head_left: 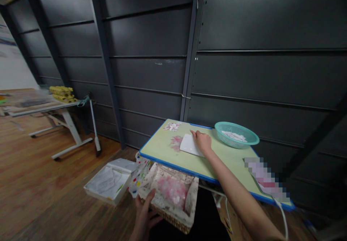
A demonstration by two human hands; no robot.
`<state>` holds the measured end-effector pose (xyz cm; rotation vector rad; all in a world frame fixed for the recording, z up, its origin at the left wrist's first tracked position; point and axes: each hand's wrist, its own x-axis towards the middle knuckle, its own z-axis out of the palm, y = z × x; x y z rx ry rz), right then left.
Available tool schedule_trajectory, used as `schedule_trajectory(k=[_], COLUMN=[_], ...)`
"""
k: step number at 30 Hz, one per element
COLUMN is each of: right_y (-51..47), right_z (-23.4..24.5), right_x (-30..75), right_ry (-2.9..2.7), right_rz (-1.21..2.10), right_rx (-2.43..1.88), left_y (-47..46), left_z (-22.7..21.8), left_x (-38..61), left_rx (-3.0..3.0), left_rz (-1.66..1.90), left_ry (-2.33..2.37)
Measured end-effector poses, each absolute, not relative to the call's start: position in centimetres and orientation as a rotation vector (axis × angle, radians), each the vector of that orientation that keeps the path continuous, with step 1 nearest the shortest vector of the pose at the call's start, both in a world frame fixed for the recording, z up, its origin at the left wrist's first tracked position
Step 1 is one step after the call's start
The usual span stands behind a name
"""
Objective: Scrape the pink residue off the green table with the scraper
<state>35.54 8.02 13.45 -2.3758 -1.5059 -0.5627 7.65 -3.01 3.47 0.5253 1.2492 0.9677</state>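
My left hand (146, 209) grips the near left corner of a lined wicker basket (193, 197), thumb over the rim. The basket is tilted just under the table's front edge, with a pink and white heap (172, 190) inside. On the pale yellow tabletop (159, 143), my right hand (202, 142) is closed on a flat white sheet-like piece (189, 145). Its left edge lies against a smear of pink bits (176, 143). Small pink and white pieces (172, 126) lie in a patch at the far left corner.
A green plastic basin (237, 135) with white pieces stands at the table's back right. A blurred-out device with a white cable (283, 215) lies at the right. An open white box (108, 183) sits on the floor at left. Behind rises a dark panelled wall (149, 34).
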Motion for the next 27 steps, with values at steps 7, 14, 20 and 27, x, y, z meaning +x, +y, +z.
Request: schedule_trajectory(k=[7, 14, 20, 27], right_y=[8.9, 9.3, 8.8, 7.6], right_z=[13.0, 12.7, 12.0, 12.3], right_x=[34.6, 34.7, 35.0, 36.6], right_ry=[-1.554, -1.543, -1.604, -1.761], right_rz=[-0.525, -0.543, -0.559, -0.602], right_rx=[-2.358, -2.339, -2.314, -2.219], left_y=[-3.0, -3.2, -3.1, -3.0], left_z=[3.3, 3.0, 3.0, 3.5], left_x=[7.6, 7.4, 7.6, 7.7], left_rx=[0.519, 0.555, 0.555, 0.517], left_rz=[0.974, 0.981, 0.982, 0.968], left_ry=[1.265, 1.219, 1.224, 1.282])
